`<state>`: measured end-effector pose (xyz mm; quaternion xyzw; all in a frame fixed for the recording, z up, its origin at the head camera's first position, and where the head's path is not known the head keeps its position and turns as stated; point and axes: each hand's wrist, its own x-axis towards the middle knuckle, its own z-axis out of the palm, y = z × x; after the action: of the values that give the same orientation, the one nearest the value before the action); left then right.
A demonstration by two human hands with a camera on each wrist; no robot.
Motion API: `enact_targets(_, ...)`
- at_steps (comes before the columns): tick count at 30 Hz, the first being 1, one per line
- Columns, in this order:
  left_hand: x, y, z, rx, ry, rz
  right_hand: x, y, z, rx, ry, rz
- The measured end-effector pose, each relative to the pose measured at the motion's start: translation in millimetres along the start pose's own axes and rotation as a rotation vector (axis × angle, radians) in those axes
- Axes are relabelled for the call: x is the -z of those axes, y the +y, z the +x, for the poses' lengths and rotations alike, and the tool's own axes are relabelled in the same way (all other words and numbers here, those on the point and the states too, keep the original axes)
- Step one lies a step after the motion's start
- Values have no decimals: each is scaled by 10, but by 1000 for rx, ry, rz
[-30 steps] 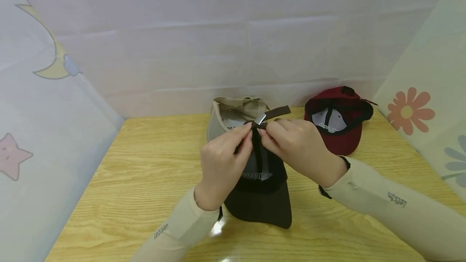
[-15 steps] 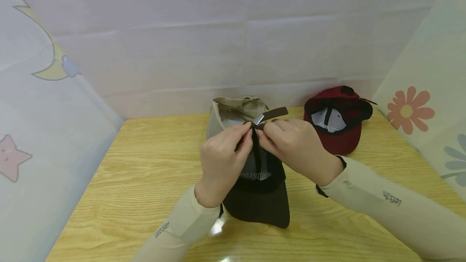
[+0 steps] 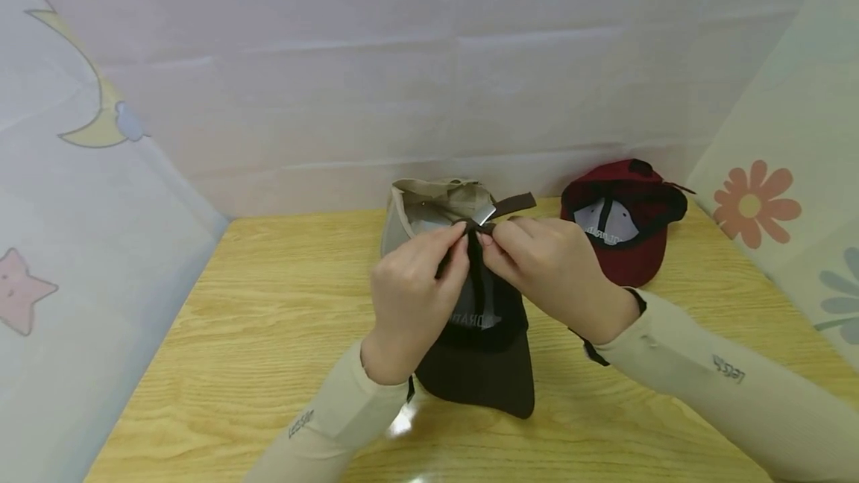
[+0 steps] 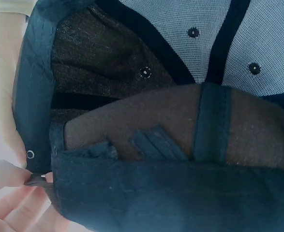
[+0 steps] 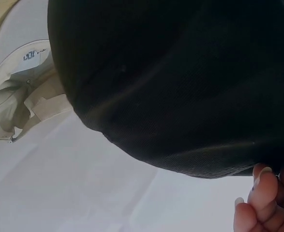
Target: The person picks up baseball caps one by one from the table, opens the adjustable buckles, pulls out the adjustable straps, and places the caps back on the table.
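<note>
A dark cap hangs brim-down between both hands, its inside facing the head camera. My left hand pinches the cap's back strap, and its fingertips grip it beside a small eyelet in the left wrist view. Close by, my right hand pinches the strap on the other side of the back opening. Between and just above the fingertips is a silver buckle, with a loose strap tail pointing up and right. The right wrist view has the cap's outer crown and the right fingers at its edge.
Behind the dark cap, a beige cap rests at the back of the wooden table. To the right lies a dark red cap with its opening showing. Printed cloth walls enclose the back and sides.
The buckle and strap tail have shifted slightly up and right and tilted a little. Both hands keep their pinch in nearly the same place.
</note>
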<state>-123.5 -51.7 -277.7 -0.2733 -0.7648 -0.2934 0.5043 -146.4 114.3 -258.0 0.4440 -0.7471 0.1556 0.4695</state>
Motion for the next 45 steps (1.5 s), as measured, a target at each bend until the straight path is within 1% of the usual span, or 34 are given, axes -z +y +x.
enact_targets(3, 6, 6, 4, 11, -12, -4, -9, 2, -8, 4, 7, 5)
enact_targets(6, 3, 4, 11, 2, -20, 12, -14, 4, -15, 8, 3, 4)
enact_targets(10, 0, -5, 17, -18, -14, 38, -18, 5, -18, 5, -5, 8)
enact_targets(14, 1, -9, 16, -26, -5, 44, -12, 5, -8, -8, -16, 4)
enact_targets(19, 2, -9, 22, -23, 1, 32, 8, 8, 5, -19, -32, 1)
enact_targets(28, 16, -5, 11, 11, -11, -3, 21, 4, 12, -15, -37, 4)
enact_targets(45, 14, 2, -11, -8, -14, 0, 12, -8, -25, -23, -16, 2)
